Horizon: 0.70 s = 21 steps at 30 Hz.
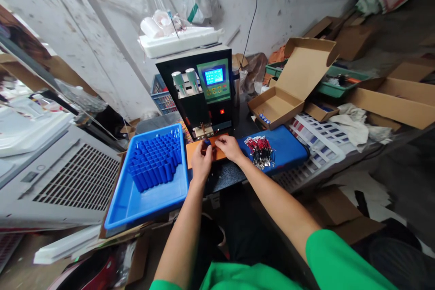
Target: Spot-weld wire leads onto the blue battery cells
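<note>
My left hand [201,159] and my right hand [229,147] meet on an orange plate [220,153] under the pins of a black spot-welding machine [200,93]. Both hands pinch a small blue cylinder [207,143] between their fingertips, just below the welding pins. A blue tray [149,199] to the left holds several upright blue cylinders [154,161]. Right of my hands, a bunch of red and black wired parts [260,150] lies on a blue pad [288,147].
An open cardboard box [288,90] stands at the back right, with more boxes and a green tray behind. A white slatted appliance [61,176] sits at the left. White foam and plastic rest on top of the machine.
</note>
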Motion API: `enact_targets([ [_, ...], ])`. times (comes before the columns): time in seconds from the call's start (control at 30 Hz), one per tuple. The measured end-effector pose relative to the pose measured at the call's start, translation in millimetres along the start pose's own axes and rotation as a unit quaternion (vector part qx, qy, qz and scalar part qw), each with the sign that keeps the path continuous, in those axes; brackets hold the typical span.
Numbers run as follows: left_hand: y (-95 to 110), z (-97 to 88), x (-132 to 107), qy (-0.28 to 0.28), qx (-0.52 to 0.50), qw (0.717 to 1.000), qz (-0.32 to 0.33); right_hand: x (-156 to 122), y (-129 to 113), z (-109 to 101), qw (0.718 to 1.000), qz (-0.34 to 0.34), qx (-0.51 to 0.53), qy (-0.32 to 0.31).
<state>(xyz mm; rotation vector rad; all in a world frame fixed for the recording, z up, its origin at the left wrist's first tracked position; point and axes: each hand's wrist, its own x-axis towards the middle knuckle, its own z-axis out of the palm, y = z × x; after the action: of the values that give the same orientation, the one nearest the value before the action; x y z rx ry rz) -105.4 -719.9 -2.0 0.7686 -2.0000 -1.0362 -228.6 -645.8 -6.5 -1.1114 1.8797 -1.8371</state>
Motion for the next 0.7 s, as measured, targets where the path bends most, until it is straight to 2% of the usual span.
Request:
enact_targets([
  [0.07,1,-6.5,-6,0.028,-0.021,0.999,0.015,-1,-1,-1,1.0,-0.001,0.006,0.005],
  [0.17,-2,-16.8,-20,0.061,0.028,0.997,0.026,-2,-2,-2,1.0,0.003,0.016,0.005],
  [0.27,-6,-22.1,-32,0.048,0.091,0.993,0.065,-2,-3,-3,1.0,0.007,0.029,0.004],
  [0.37,-8,-20.7,-34,0.021,0.139,0.984,0.109,-3,-4,-4,0.999,0.011,0.044,0.001],
  [0.53,-8,-15.2,-25,0.009,0.172,0.979,0.106,-3,-5,-7,0.998,0.014,0.066,-0.003],
  [0.6,-8,-14.6,-23,0.006,0.176,0.979,0.102,-4,-6,-9,0.997,0.012,0.076,-0.027],
  [0.7,-7,-14.4,-22,-0.004,0.184,0.978,0.101,-6,-6,-11,0.992,-0.005,0.077,-0.103],
])
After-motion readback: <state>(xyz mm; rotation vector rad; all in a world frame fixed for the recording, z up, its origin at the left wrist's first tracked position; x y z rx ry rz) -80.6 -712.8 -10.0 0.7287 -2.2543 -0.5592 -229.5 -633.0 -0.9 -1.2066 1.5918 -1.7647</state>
